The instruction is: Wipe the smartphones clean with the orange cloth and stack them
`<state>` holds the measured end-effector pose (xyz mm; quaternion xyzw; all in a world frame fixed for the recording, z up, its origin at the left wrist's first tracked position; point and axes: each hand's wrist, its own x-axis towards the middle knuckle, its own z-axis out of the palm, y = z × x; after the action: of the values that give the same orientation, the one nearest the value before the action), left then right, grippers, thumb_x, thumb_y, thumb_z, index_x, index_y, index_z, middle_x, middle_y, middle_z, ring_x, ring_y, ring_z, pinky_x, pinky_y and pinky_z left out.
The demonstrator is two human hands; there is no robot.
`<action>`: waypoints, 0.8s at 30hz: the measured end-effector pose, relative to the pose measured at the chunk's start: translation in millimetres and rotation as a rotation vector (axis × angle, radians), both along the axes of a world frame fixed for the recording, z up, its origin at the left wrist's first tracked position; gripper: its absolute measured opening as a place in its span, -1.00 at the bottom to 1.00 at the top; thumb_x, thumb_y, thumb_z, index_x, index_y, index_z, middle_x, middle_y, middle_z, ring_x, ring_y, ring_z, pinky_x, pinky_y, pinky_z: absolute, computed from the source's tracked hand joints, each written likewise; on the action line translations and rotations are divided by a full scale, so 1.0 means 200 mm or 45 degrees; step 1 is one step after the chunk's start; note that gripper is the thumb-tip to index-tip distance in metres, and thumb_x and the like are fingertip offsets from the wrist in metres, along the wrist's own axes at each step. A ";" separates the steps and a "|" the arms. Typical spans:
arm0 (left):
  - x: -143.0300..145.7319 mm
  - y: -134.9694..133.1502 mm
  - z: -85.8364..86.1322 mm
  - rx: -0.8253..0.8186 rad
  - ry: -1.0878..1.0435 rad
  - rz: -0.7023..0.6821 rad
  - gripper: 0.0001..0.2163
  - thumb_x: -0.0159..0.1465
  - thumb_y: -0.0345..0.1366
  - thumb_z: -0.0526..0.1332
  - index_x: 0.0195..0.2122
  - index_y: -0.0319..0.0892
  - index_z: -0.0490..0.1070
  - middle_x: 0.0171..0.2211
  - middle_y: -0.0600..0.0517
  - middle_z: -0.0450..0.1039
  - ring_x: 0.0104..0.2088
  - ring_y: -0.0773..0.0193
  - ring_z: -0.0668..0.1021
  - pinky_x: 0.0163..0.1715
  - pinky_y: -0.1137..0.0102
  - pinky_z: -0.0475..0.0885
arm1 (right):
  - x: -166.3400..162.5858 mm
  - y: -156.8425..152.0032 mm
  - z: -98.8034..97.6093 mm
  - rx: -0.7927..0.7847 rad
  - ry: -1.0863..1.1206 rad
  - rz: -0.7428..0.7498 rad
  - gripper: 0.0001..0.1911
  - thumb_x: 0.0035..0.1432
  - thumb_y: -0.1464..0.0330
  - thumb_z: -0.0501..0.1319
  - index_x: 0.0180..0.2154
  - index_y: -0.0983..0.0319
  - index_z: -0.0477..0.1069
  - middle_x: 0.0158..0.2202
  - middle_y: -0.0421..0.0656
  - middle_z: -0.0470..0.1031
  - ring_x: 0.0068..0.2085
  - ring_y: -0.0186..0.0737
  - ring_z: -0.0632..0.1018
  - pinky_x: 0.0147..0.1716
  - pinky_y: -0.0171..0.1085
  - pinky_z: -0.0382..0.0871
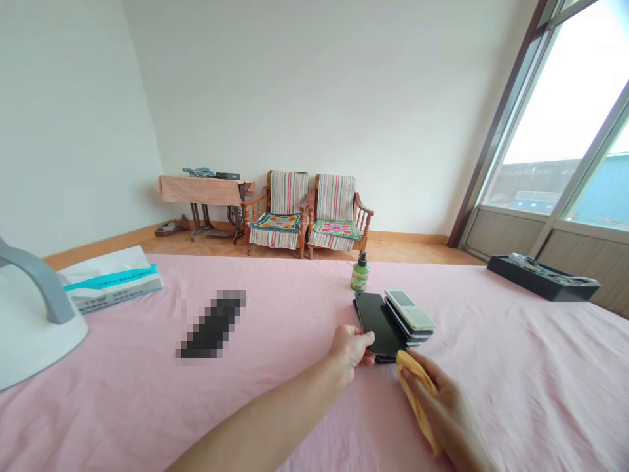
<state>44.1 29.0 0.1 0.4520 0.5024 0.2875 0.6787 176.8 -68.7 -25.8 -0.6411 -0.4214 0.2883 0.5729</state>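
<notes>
My left hand (pixel 351 347) grips the near left edge of a black smartphone (pixel 381 324), its thumb on top and fingers curled below. Under that phone I can see the edges of at least one more dark device. Close on the right, my right hand (pixel 439 400) is closed around a folded yellow cloth (pixel 415 403), near the phone's lower corner. Beside the smartphone lies a stack of phones with a pale keypad phone (pixel 410 309) on top. A small green bottle with a black cap (pixel 360 273) stands just behind them.
Pink cloth (pixel 295 295) covers the surface. To the left are a dark pixelated object (pixel 211 324), a white and blue package (pixel 113 278) and a white object with a grey handle (pixel 34 314). A black box of cables (pixel 543 278) sits far right. Two armchairs (pixel 287 203) stand beyond.
</notes>
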 end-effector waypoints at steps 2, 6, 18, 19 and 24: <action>-0.01 -0.01 0.00 0.005 -0.009 -0.001 -0.73 0.33 -0.24 0.17 0.02 -0.22 0.33 -0.03 -0.08 0.39 -0.13 0.15 0.52 -0.17 0.17 0.48 | 0.00 0.00 0.00 -0.014 0.001 0.026 -0.47 -0.06 0.13 0.28 -0.09 0.31 0.47 -0.15 -0.04 0.60 -0.10 0.01 0.57 -0.19 -0.28 0.48; -0.10 -0.04 0.02 0.027 -0.013 0.009 -0.73 0.33 -0.24 0.17 0.01 -0.22 0.34 -0.04 -0.08 0.40 -0.15 0.16 0.52 -0.18 0.18 0.48 | 0.01 0.00 -0.02 -0.059 0.063 0.022 -0.42 -0.07 0.07 0.28 -0.07 0.30 0.44 -0.17 -0.07 0.61 -0.10 0.00 0.58 -0.20 -0.30 0.48; -1.14 -0.04 0.16 0.213 0.333 0.328 -0.77 0.34 -0.24 0.16 -0.05 -0.24 0.37 -0.13 -0.04 0.44 -0.24 0.22 0.54 -0.26 0.25 0.50 | -0.02 -0.02 0.04 -0.132 0.033 -0.041 -0.52 -0.26 0.07 0.32 -0.26 0.19 0.53 -0.29 -0.11 0.63 -0.20 0.03 0.61 -0.39 -0.31 0.51; -1.23 -0.04 0.16 0.219 0.365 0.366 -0.78 0.34 -0.24 0.16 -0.05 -0.24 0.36 -0.13 -0.04 0.44 -0.24 0.23 0.54 -0.26 0.26 0.50 | -0.02 -0.02 0.03 -0.148 0.034 -0.033 -0.51 -0.27 0.07 0.32 -0.26 0.19 0.53 -0.28 -0.11 0.63 -0.20 0.03 0.61 -0.40 -0.32 0.51; -1.52 -0.04 0.16 0.206 0.492 0.509 -0.75 0.34 -0.23 0.16 -0.02 -0.23 0.35 -0.09 -0.06 0.42 -0.19 0.19 0.53 -0.22 0.22 0.49 | 0.04 0.01 -0.02 -0.207 -0.082 -0.039 -0.47 -0.28 0.06 0.32 -0.23 0.21 0.54 -0.23 -0.09 0.63 -0.17 0.05 0.60 -0.39 -0.32 0.50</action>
<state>-259.5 21.8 31.8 0.4433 0.6769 0.3631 0.4620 183.9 -66.0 -30.3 -0.7009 -0.4049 0.2919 0.5095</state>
